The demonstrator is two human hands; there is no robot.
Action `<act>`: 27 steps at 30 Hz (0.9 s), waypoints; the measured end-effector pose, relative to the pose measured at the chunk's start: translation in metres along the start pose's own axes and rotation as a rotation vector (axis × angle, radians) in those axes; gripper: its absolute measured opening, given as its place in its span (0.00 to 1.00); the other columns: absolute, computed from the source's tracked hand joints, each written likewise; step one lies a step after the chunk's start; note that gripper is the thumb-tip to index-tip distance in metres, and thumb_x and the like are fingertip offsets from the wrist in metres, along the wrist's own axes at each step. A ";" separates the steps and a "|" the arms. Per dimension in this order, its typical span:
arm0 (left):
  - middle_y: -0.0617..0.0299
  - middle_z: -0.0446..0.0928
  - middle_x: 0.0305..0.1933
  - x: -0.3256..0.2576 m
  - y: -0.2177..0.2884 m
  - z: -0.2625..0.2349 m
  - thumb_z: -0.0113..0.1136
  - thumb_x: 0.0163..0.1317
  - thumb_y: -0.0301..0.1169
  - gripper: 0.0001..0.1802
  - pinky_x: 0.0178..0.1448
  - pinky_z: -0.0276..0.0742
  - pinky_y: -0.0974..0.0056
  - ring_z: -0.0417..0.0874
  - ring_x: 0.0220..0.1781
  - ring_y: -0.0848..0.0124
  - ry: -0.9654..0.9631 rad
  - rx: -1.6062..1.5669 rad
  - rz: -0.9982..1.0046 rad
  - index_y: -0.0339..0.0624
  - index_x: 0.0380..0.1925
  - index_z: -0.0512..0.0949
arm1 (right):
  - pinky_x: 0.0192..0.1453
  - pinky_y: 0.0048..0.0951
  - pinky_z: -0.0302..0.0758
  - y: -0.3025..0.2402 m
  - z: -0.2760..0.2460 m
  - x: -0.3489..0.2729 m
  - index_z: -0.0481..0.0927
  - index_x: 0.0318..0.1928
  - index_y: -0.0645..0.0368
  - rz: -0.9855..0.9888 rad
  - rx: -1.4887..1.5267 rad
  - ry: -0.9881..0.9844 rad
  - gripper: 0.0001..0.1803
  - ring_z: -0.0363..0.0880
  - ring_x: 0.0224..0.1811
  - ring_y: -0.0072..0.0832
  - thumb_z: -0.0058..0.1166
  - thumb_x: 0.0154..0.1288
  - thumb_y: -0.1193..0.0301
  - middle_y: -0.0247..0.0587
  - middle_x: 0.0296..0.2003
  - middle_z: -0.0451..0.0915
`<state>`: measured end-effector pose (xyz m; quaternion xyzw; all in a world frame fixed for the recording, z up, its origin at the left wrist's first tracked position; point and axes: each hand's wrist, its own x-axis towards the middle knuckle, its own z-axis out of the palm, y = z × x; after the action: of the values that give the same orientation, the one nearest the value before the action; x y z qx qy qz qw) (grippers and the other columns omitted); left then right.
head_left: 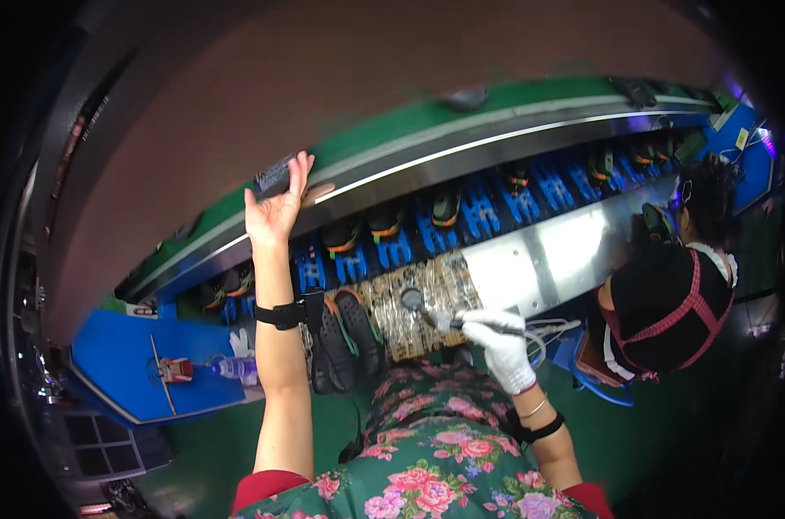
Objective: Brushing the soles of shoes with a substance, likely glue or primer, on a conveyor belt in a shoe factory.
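My left hand [275, 210] is bare and stretched out at the edge of a green belt, its thumb and fingers apart. A dark textured piece [273, 176] lies between thumb and fingers; whether they press on it is unclear. In a white glove, my right hand [499, 346] is closed around the dark handle of a brush [444, 323]. The brush head points toward a small round pot [412, 299] on a brown work surface [392, 333] wrapped in clear film. Beside it, left of centre, stand dark clogs [355, 327] with holes and coloured edging.
Blue racks [481, 214] holding several dark shoes run below a metal rail [392, 166]. A bare metal plate [539, 259] extends to the right, where another person [669, 303] sits close by. On the left, a blue table [124, 359] bears a plastic bottle [232, 368].
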<state>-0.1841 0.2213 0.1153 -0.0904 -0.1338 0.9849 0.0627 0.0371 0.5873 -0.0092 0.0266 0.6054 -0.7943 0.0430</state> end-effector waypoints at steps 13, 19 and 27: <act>0.47 0.64 0.77 0.060 -0.174 -0.042 0.58 0.74 0.47 0.40 0.60 0.84 0.54 0.82 0.60 0.57 -0.204 1.469 0.295 0.37 0.77 0.61 | 0.53 0.27 0.83 0.023 -0.026 -0.025 0.89 0.46 0.70 0.157 0.197 0.155 0.11 0.88 0.43 0.28 0.64 0.62 0.83 0.45 0.42 0.90; 0.54 0.81 0.53 0.144 -0.189 -0.052 0.67 0.65 0.24 0.19 0.31 0.83 0.70 0.88 0.33 0.71 -0.517 2.490 0.845 0.34 0.55 0.81 | 0.51 0.26 0.83 0.023 -0.028 -0.032 0.89 0.46 0.69 0.101 0.273 0.181 0.11 0.88 0.42 0.27 0.63 0.63 0.83 0.44 0.41 0.90; 0.48 0.74 0.64 -0.031 -0.130 -0.041 0.58 0.67 0.26 0.17 0.66 0.77 0.56 0.75 0.66 0.61 -0.461 1.770 0.937 0.37 0.54 0.70 | 0.45 0.21 0.79 0.045 -0.068 -0.050 0.89 0.45 0.66 0.140 0.413 0.369 0.10 0.84 0.39 0.21 0.62 0.64 0.83 0.40 0.39 0.89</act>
<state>-0.1333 0.3516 0.1171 0.1364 0.6803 0.6496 -0.3110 0.0904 0.6432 -0.0661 0.2205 0.4248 -0.8778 -0.0195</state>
